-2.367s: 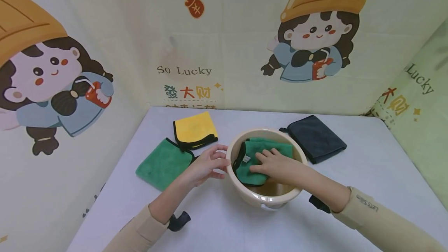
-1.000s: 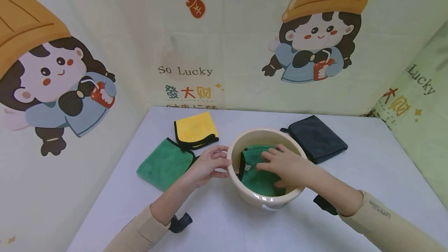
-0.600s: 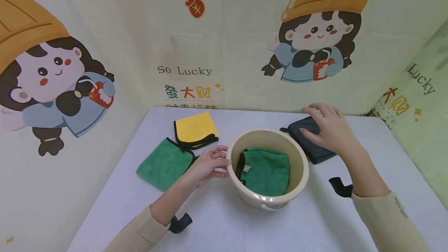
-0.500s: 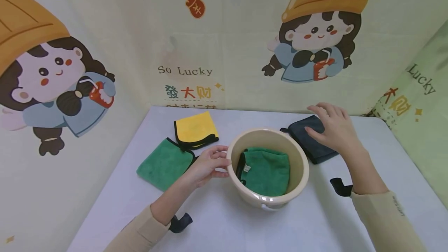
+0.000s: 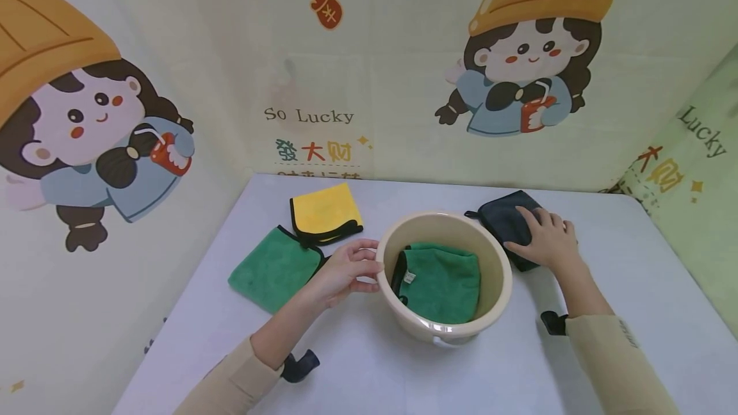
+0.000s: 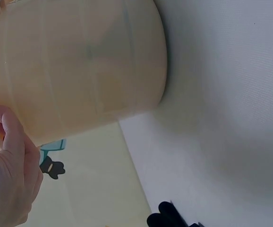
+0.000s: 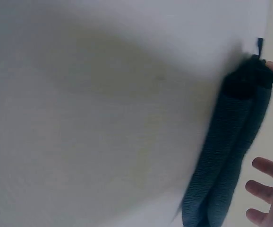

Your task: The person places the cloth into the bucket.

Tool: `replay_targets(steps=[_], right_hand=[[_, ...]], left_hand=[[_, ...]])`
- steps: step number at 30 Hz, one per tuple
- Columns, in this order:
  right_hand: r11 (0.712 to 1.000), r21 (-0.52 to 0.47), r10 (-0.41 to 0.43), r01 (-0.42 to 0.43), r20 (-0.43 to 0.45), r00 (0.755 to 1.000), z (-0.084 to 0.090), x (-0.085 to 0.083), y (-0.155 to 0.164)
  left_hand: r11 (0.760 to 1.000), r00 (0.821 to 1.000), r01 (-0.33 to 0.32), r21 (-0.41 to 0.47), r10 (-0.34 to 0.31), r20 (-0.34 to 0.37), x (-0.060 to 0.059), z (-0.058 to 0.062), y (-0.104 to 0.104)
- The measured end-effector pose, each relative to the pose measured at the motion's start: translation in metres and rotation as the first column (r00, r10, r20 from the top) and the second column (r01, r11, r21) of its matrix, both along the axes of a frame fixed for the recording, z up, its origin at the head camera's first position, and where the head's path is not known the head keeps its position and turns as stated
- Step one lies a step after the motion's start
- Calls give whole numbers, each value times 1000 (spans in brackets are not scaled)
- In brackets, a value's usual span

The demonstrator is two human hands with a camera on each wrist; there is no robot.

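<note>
My left hand (image 5: 348, 271) grips the left rim of a cream bucket (image 5: 412, 324), its thumb hooked at the edge in the left wrist view. Inside the bucket lies a folded green cloth (image 5: 441, 284) with black trim and a small white tag. To the right, my right hand (image 5: 548, 239) is spread over a folded dark grey cloth (image 5: 501, 218) and covers its right part. The right wrist view shows the dark grey cloth (image 7: 226, 137) edge-on, with the thumb at its upper end and the other fingers (image 7: 268, 166) apart from each other.
A folded yellow cloth (image 5: 325, 213) lies at the back left of the white table (image 5: 646, 274). Another green cloth (image 5: 273, 274), also black-edged, is in front of it, partly behind my left forearm. A patterned backdrop (image 5: 398, 114) hangs behind and beside the table.
My right hand has let go of the green cloth, come out of the bucket, moved right and lowered onto the dark grey cloth. The green cloth settled deeper; my left hand stayed at the rim.
</note>
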State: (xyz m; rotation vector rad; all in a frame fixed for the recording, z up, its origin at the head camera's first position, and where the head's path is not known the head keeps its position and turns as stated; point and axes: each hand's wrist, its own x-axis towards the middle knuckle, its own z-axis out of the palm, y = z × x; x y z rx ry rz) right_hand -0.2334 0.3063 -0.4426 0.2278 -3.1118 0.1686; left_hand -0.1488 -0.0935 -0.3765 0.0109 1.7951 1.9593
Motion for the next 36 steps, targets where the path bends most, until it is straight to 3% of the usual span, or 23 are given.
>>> replay_targets(steps=[14, 36], right_hand=[[998, 67, -8, -1, 132, 991, -21, -11, 4], [991, 122, 40, -51, 87, 995, -22, -23, 1]], left_hand=[[1000, 1000, 0, 14, 0, 5, 0, 1, 0], [1000, 1000, -8, -8, 8, 15, 0, 1, 0]])
